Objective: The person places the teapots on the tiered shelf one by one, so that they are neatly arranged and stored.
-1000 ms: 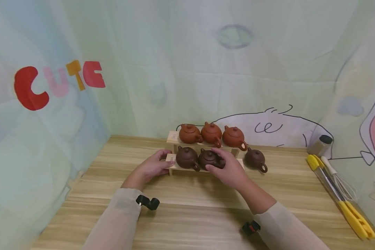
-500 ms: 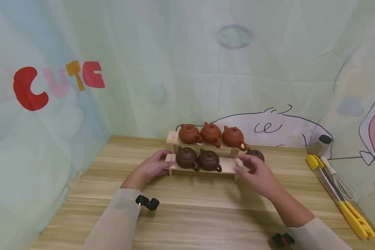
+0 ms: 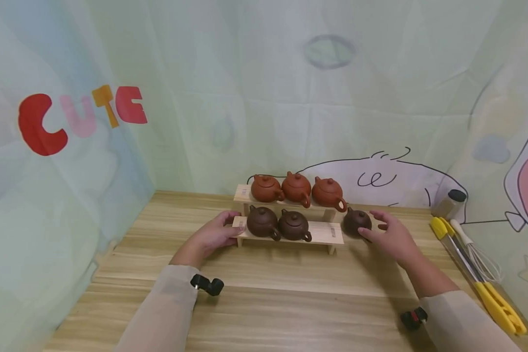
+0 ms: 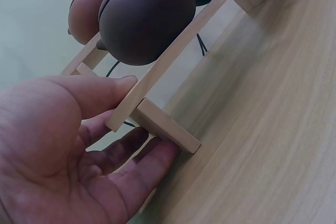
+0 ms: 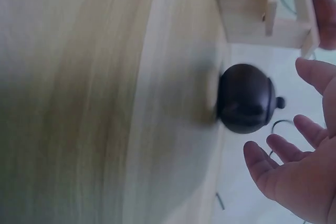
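Observation:
A two-tier wooden stand point(image 3: 322, 232) holds reddish-brown teapots on its upper shelf and two dark brown teapots point(image 3: 262, 223) on the lower one. My left hand point(image 3: 215, 233) grips the lower shelf's left end; in the left wrist view the thumb lies on the board point(image 4: 167, 62) and the fingers reach below it by the leg. To the right of the stand, another dark brown teapot point(image 3: 356, 222) sits on the table. My right hand point(image 3: 392, 238) is beside that teapot, fingers spread and holding nothing. The right wrist view shows the fingers apart from the teapot point(image 5: 245, 99).
On the right of the wood-grain table point(image 3: 264, 313) lie yellow-handled tongs point(image 3: 471, 266) and a whisk point(image 3: 477, 252). A dark-lidded jar point(image 3: 450, 205) stands behind them. A printed cloth backdrop point(image 3: 246, 98) rises behind the table.
My right hand has let go of the right-hand dark teapot on the lower shelf and moved right, to the teapot on the table. My left hand has kept its grip on the stand.

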Demonstrator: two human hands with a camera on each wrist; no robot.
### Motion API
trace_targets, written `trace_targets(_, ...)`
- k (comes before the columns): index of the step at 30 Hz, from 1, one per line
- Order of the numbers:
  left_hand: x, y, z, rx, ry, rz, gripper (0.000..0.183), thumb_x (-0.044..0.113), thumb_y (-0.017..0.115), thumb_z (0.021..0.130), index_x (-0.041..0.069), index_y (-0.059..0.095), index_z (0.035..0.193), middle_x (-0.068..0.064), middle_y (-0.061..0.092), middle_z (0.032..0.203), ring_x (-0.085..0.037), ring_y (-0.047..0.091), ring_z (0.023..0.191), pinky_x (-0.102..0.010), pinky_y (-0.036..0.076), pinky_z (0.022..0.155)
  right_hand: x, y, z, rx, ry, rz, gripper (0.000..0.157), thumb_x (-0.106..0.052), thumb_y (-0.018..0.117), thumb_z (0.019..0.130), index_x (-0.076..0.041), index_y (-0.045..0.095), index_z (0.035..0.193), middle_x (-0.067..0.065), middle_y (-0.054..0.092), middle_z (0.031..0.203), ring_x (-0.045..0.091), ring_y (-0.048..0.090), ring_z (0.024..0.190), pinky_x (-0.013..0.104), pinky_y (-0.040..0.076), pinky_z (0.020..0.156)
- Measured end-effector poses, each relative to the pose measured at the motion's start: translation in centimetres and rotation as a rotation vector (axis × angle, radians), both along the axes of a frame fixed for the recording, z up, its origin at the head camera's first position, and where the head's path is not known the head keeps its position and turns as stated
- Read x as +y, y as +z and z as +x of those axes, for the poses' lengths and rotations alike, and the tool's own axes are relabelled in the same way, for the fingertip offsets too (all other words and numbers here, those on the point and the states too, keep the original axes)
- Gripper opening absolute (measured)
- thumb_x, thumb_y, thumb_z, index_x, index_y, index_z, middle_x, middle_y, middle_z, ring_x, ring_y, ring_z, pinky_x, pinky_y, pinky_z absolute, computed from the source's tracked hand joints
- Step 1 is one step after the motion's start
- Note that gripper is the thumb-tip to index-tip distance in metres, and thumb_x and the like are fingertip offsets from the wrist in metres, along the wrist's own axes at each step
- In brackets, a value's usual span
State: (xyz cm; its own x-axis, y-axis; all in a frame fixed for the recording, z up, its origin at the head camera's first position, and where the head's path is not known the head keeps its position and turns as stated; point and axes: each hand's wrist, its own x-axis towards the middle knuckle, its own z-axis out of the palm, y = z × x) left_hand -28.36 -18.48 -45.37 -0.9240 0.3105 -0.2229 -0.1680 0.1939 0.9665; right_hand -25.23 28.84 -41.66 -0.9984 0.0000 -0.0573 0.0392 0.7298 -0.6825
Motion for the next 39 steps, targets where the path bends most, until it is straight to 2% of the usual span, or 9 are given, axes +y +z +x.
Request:
trace_targets(6, 0.0, 0.1, 0.0, -0.007, 0.002, 0.006, 0.059, 0.011, 0.062, 0.108, -0.001, 0.033, 0.159, -0.026, 0.03, 0.167, -0.031, 0.062, 0.129, -0.046, 0.059, 0.109, 0.4, -1.2, -1.9, -0.028, 0.013, 0.009, 0.095, -0.047, 0.077, 0.098, -0.002, 0.029, 0.167, 0.032, 0.031, 0.17, 0.056, 0.042, 0.149, 0.067, 0.042, 0.12)
trace_targets(14, 0.0, 0.3, 0.2, -0.01, 0.007, 0.0, 0.059, 0.011, 0.061, 0.109, -0.001, 0.033, 0.159, -0.025, 0.03, 0.168, -0.032, 0.061, 0.131, -0.047, 0.058, 0.11, -0.4, -1.5, -3.7, -0.057, 0.016, 0.023, 0.101, -0.041, 0.082, 0.095, -0.004, 0.024, 0.168, 0.034, 0.033, 0.168, 0.055, 0.035, 0.153, 0.068, 0.033, 0.126)
trace_targets(18, 0.0, 0.2, 0.2, -0.009, 0.004, 0.0, 0.059, 0.011, 0.062, 0.108, -0.001, 0.033, 0.159, -0.026, 0.03, 0.167, -0.032, 0.062, 0.13, -0.048, 0.058, 0.11, -0.8, -1.5, -4.0, -0.055, 0.019, 0.006, 0.092, -0.035, 0.082, 0.094, -0.001, 0.032, 0.164, 0.035, 0.038, 0.165, 0.054, 0.041, 0.149, 0.067, 0.037, 0.124)
trace_targets(21, 0.0, 0.1, 0.1, -0.018, 0.011, -0.004, 0.059, 0.011, 0.062, 0.108, 0.001, 0.034, 0.159, -0.025, 0.031, 0.167, -0.033, 0.061, 0.132, -0.049, 0.057, 0.112, -1.0, -1.6, -4.0, -0.042, 0.017, -0.002, 0.084, -0.032, 0.082, 0.095, 0.001, 0.04, 0.159, 0.034, 0.043, 0.161, 0.052, 0.045, 0.145, 0.065, 0.04, 0.121)
trace_targets(25, 0.0, 0.2, 0.1, -0.025, 0.02, -0.006, 0.058, 0.011, 0.062, 0.109, 0.003, 0.035, 0.16, -0.023, 0.032, 0.168, -0.034, 0.06, 0.135, -0.051, 0.054, 0.115, -1.0, -1.8, -3.9, -0.019, 0.012, 0.002, 0.081, -0.033, 0.082, 0.095, 0.0, 0.042, 0.158, 0.033, 0.045, 0.16, 0.051, 0.047, 0.144, 0.064, 0.041, 0.121)
trace_targets(34, 0.1, 0.4, 0.3, -0.024, 0.021, -0.001, 0.058, 0.01, 0.062, 0.108, 0.001, 0.034, 0.159, -0.024, 0.031, 0.167, -0.035, 0.06, 0.134, -0.053, 0.054, 0.115, -0.6, -1.1, -2.4, -0.01, 0.003, 0.029, 0.088, -0.042, 0.082, 0.094, -0.003, 0.041, 0.161, 0.031, 0.043, 0.163, 0.05, 0.046, 0.145, 0.067, 0.042, 0.119)
trace_targets(39, 0.1, 0.3, 0.2, -0.02, 0.017, 0.002, 0.058, 0.01, 0.061, 0.108, 0.001, 0.034, 0.159, -0.024, 0.03, 0.167, -0.035, 0.06, 0.135, -0.054, 0.053, 0.116, -0.3, -0.7, -1.1, -0.019, 0.007, -0.005, 0.093, -0.045, 0.083, 0.093, -0.003, 0.037, 0.163, 0.03, 0.043, 0.163, 0.049, 0.046, 0.144, 0.066, 0.044, 0.117)
